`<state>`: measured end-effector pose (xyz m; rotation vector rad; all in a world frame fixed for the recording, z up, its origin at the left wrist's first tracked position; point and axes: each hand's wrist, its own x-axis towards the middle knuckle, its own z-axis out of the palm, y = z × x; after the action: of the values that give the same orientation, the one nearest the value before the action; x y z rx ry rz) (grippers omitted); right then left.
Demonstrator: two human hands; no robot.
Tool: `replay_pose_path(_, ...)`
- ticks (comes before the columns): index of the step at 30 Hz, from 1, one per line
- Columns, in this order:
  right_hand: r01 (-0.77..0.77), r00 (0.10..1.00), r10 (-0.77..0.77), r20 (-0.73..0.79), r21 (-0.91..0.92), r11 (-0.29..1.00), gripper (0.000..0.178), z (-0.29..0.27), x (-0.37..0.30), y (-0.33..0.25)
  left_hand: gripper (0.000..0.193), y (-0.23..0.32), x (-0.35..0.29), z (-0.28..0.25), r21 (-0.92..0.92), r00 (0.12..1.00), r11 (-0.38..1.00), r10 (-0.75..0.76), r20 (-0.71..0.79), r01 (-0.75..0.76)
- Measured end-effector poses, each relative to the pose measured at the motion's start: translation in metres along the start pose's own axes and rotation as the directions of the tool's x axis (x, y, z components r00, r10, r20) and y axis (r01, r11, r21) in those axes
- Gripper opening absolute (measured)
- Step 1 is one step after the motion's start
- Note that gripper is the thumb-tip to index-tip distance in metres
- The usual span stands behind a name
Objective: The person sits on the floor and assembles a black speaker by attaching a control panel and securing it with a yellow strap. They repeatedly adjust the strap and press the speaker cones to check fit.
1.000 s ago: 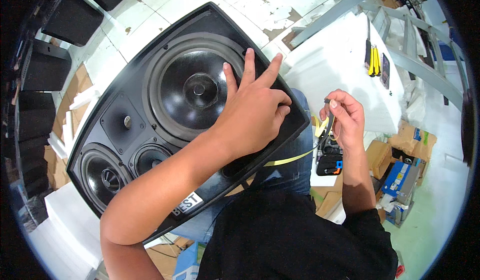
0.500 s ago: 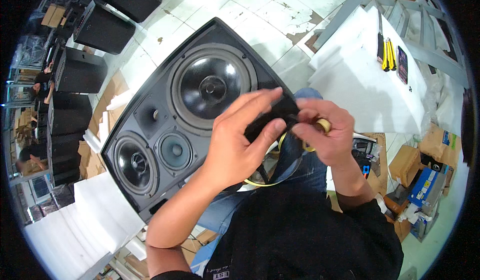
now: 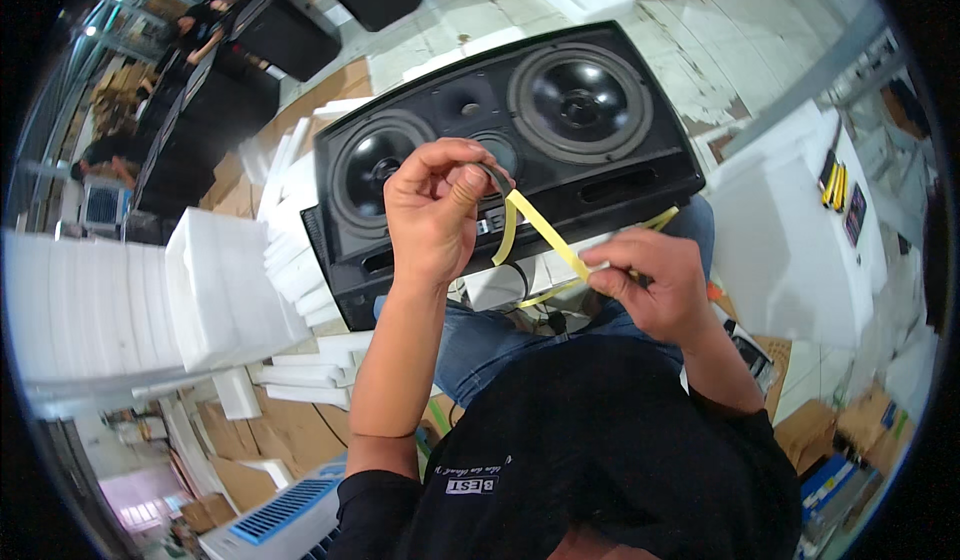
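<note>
A black adhesive strip (image 3: 496, 174) is pinched between the thumb and fingers of my left hand (image 3: 432, 215), above the speaker. From its end a yellow backing strip (image 3: 545, 228) runs to my right hand (image 3: 655, 278), whose thumb and fingers grip it. A short yellow tail hangs below my left fingertips. More yellow strip loops under and behind my right hand, near my knees. Beneath both hands lies a black speaker cabinet (image 3: 490, 88), its two large round cones facing up and a smaller driver partly hidden by my left hand.
White foam blocks (image 3: 225, 295) are stacked at the left. On the right, a white foam-covered surface (image 3: 790, 230) carries yellow cutters (image 3: 834, 186) and a dark card. Other black cabinets (image 3: 285, 30) line the far left, where people work. Cardboard boxes (image 3: 805, 432) sit at lower right.
My hands have moved apart, drawing the yellow strip taut between them. The view has turned, so the speaker now lies more crosswise. The round yellow coil at my right hand no longer shows.
</note>
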<state>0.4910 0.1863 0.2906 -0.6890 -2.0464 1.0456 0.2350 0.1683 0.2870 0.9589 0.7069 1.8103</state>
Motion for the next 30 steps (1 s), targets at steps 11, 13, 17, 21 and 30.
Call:
replay_pose_path(11,-0.091,0.882,0.149,0.448,-0.15,0.985,0.019,-0.009,-0.067,0.017,0.014,0.079,0.011,-0.07,0.128,0.859,0.901,0.434,-0.269,-0.415)
replay_pose_path(13,-0.243,0.814,0.336,0.475,-0.247,0.938,0.018,-0.028,-0.083,0.021,0.014,0.09,0.012,-0.079,0.166,0.83,0.882,0.471,-0.298,-0.441)
replay_pose_path(17,-0.457,0.682,0.606,0.41,-0.407,0.79,0.019,-0.074,-0.136,0.055,0.014,0.115,0.02,-0.094,0.188,0.765,0.818,0.575,-0.289,-0.544)
replay_pose_path(21,-0.467,0.661,0.716,0.223,-0.625,0.626,0.021,-0.121,-0.178,0.094,0.015,0.134,0.029,-0.082,0.324,0.702,0.731,0.676,-0.225,-0.6)
replay_pose_path(30,0.243,0.967,-0.235,0.101,-0.079,0.967,0.09,0.015,-0.005,0.035,0.017,0.059,0.052,0.112,0.629,0.815,0.527,0.276,0.509,-0.571)
